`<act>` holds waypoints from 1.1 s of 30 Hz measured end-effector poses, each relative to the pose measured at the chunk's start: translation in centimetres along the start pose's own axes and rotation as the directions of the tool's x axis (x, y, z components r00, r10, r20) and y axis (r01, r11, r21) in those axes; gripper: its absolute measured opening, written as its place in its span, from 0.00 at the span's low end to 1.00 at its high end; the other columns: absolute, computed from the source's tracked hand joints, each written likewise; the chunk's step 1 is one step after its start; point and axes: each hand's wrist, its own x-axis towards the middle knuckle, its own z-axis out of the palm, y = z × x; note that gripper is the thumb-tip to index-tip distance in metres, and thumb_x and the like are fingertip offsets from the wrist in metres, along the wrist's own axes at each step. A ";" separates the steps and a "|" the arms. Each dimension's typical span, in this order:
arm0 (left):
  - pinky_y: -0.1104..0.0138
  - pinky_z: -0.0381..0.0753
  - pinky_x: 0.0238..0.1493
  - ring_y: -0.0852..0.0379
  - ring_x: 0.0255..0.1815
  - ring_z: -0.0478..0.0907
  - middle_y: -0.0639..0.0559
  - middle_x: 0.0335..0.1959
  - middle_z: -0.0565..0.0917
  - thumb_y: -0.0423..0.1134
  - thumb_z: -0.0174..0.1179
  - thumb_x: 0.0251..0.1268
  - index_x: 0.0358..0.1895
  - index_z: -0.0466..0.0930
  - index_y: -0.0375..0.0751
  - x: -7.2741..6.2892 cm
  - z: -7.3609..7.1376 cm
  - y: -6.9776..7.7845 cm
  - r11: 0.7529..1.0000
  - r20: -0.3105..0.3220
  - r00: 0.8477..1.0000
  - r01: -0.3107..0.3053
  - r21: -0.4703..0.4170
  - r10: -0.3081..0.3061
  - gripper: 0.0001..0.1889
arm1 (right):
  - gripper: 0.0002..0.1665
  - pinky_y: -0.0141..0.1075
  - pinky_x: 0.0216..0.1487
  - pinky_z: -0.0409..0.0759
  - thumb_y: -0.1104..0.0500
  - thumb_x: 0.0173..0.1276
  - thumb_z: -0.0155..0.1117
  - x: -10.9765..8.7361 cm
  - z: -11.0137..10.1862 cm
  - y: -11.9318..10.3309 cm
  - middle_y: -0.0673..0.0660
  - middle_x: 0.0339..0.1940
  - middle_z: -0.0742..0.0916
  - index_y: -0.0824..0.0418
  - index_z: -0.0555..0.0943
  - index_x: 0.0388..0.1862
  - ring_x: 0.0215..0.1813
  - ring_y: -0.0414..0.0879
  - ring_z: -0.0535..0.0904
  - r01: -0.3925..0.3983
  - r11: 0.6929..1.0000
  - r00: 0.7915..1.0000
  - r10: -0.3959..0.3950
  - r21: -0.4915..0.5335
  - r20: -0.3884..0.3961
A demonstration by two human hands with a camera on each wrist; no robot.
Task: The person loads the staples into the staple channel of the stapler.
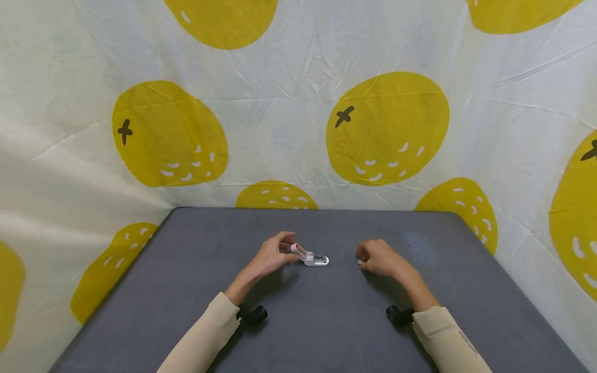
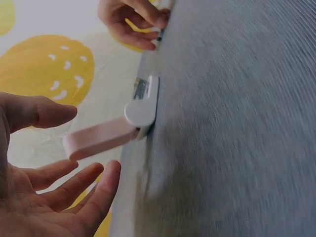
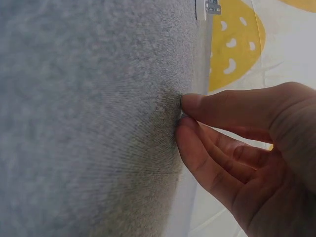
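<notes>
Both hands (image 1: 270, 256) (image 1: 380, 257) reach forward, left spread, right pinching a small piece (image 1: 360, 262).

White curtain (image 1: 275, 129) with yellow fruit prints (image 1: 389, 140) behind a gray table (image 1: 326, 326)

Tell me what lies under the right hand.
Grey tabletop shows beneath the right hand, and a small pale piece peeks out from its pinch. The hand covers the rest of that piece, so its full shape cannot be seen.
</notes>
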 end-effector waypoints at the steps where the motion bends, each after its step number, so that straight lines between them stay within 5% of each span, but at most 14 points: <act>1: 0.47 0.80 0.60 0.43 0.61 0.82 0.42 0.61 0.83 0.41 0.70 0.57 0.73 0.72 0.39 0.1 0.1 0.1 1.000 0.003 1.000 0.001 -0.009 -0.001 0.37 | 0.13 0.41 0.41 0.83 0.64 0.63 0.76 0.0 0.0 0.0 0.54 0.36 0.89 0.64 0.87 0.46 0.36 0.44 0.82 -0.006 1.000 1.000 0.006 0.004 0.002; 7: 0.51 0.81 0.58 0.46 0.57 0.84 0.44 0.60 0.85 0.40 0.72 0.53 0.67 0.79 0.40 0.5 0.8 0.1 1.000 0.001 1.000 0.004 -0.020 -0.004 0.33 | 0.06 0.39 0.38 0.81 0.67 0.62 0.73 0.3 0.4 0.2 0.53 0.33 0.90 0.63 0.88 0.39 0.30 0.41 0.80 0.010 1.000 1.000 -0.010 -0.005 -0.020; 19: 0.68 0.77 0.40 0.59 0.39 0.83 0.45 0.46 0.90 0.34 0.76 0.51 0.58 0.85 0.35 1.0 1.1 -0.6 0.995 0.036 0.998 -0.042 -0.092 0.045 0.27 | 0.06 0.42 0.39 0.82 0.68 0.59 0.71 0.7 1.1 -0.6 0.54 0.31 0.90 0.64 0.89 0.36 0.34 0.45 0.83 0.090 0.995 0.991 -0.093 -0.033 -0.093; 33: 0.71 0.78 0.42 0.63 0.39 0.82 0.41 0.47 0.90 0.28 0.77 0.50 0.55 0.86 0.31 1.1 1.9 -1.3 0.977 0.053 0.994 -0.079 -0.200 0.091 0.25 | 0.07 0.42 0.40 0.82 0.66 0.57 0.72 1.5 1.3 -1.8 0.53 0.30 0.90 0.62 0.89 0.36 0.33 0.44 0.84 0.150 0.988 0.978 -0.154 -0.037 -0.144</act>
